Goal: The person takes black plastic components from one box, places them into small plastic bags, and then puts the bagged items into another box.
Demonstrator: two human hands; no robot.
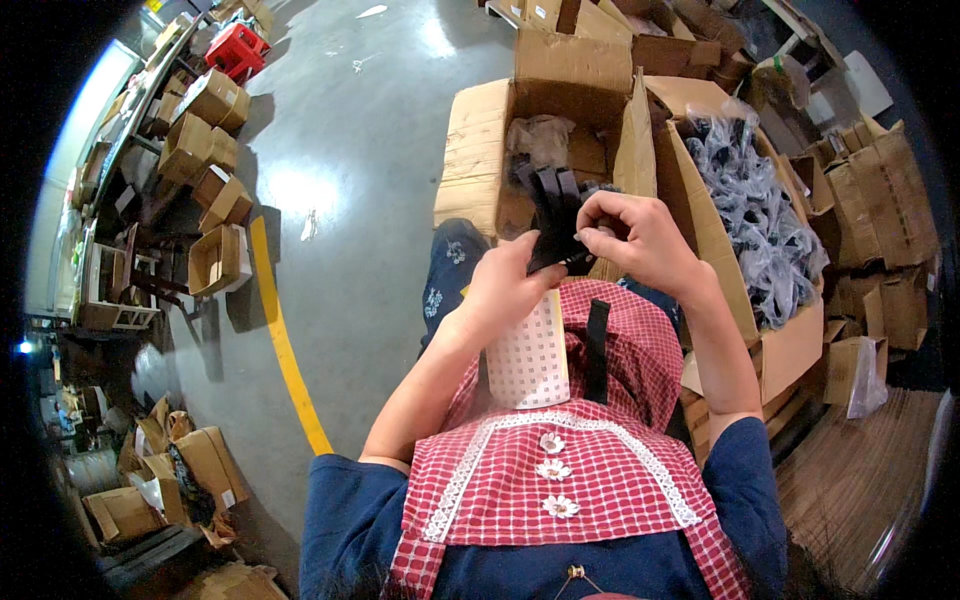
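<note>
My left hand (503, 285) is closed around a bundle of black straps (556, 205), which fan upward above my lap. Below that hand hangs a white label sheet (527, 360) with rows of small printed squares and a yellow edge; its top is hidden by the hand. Close to the straps' right side, my right hand (645, 240) has thumb and forefinger pinched together. Whatever sits between those fingertips is too small to make out. A single black strap (597, 350) lies on my red checked apron (640, 345).
Just beyond my knees stands an open cardboard box (475, 150) with clear plastic inside. At its right, another box (790, 345) is full of plastic-bagged dark items (745, 200). Flattened cardboard (855, 480) is stacked at lower right. Small cartons (215, 262) line the left beyond a yellow floor line (285, 345).
</note>
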